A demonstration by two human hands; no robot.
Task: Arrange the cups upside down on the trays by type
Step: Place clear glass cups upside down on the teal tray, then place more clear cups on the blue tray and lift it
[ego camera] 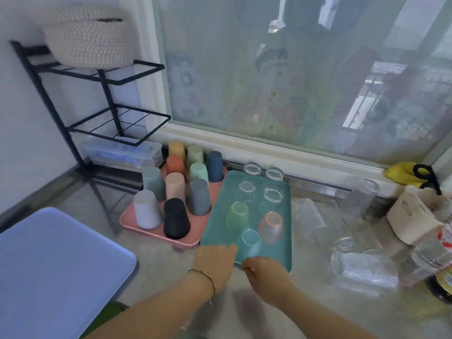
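Note:
A pink tray holds several opaque coloured cups, all upside down, such as a black cup. To its right, on a teal tray, several glass cups stand upside down: clear ones at the back, then a green glass, a pink glass and a blue glass at the front. My left hand rests by the teal tray's front left corner, fingers reaching toward the blue glass. My right hand hovers at the tray's front edge, fingers loosely curled, holding nothing.
Clear tall glasses and a wide glass sit on the counter to the right of the teal tray. A cream basket and a bottle stand far right. A black wire rack stands at back left, a blue lid at front left.

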